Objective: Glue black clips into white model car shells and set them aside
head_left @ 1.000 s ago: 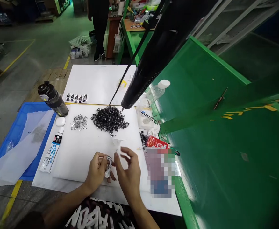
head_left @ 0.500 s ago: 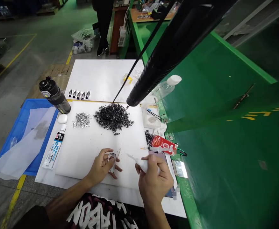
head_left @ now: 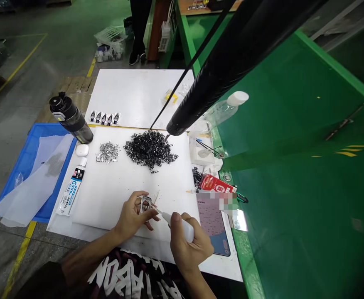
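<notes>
The left hand pinches a small metal frame between thumb and curled fingers, holding it upright just above a white board, near the lower middle of the view. The right hand has closed around a white squeeze bottle, thumb on top and fingers beneath, and has moved in from the right so that the bottle's fine nozzle now points at the frame; whether the tip touches it cannot be told. Both forearms rise from the bottom edge and converge, elbows apart. Farther up the board lie a heap of black clips and a smaller heap of silver parts. A tube of adhesive lies at the left, beside a blue tray.
</notes>
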Demonstrator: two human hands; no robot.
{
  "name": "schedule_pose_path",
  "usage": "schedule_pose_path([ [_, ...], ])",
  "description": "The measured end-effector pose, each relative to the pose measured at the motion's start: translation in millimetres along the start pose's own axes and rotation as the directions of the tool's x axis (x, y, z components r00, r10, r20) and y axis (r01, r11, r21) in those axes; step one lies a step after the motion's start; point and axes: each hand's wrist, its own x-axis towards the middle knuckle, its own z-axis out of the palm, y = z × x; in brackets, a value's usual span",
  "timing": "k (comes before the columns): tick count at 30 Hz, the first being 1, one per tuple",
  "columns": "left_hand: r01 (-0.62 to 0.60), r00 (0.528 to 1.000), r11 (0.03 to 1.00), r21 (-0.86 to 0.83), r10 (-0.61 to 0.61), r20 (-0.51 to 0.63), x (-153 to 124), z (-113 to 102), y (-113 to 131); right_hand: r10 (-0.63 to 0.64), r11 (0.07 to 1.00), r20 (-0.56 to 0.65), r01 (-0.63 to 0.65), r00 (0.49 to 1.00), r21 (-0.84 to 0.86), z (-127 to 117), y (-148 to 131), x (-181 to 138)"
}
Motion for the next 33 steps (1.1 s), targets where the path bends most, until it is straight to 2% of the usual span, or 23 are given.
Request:
schedule_pose_path([
  [3,0.003,1.0,1.0,-0.017,-0.003,-0.004,0,0,1,0.169,0.984,-0.044,-0.171,0.985,-0.049,4,-4,-5],
  [5,0.003,1.0,1.0,-0.022,-0.003,-0.002,0,0,1,0.22,0.972,-0.044,-0.222,0.975,-0.074,5,-6,-7],
  [17,0.001,1.0,1.0,-0.007,-0.001,0.002,1,-1,-1,0.302,0.949,-0.008,-0.302,0.953,-0.086,2,-8,-7],
  [22,-0.006,1.0,1.0,0.001,0.006,0.003,1,-1,-1,0.295,0.951,0.013,-0.292,0.955,-0.1,1,-6,-6],
  [27,-0.008,1.0,1.0,0.011,0.008,-0.009,0,0,-1,0.186,0.978,0.031,-0.182,0.982,-0.102,-4,-3,-8],
  [30,-0.009,1.0,1.0,0.008,0.009,-0.017,0,0,-2,0.031,0.996,0.037,-0.027,0.999,-0.087,-4,2,-10],
  [33,-0.011,1.0,1.0,0.011,0.012,-0.024,0,0,-2,-0.145,0.986,0.055,0.149,0.988,-0.08,-3,8,-9],
])
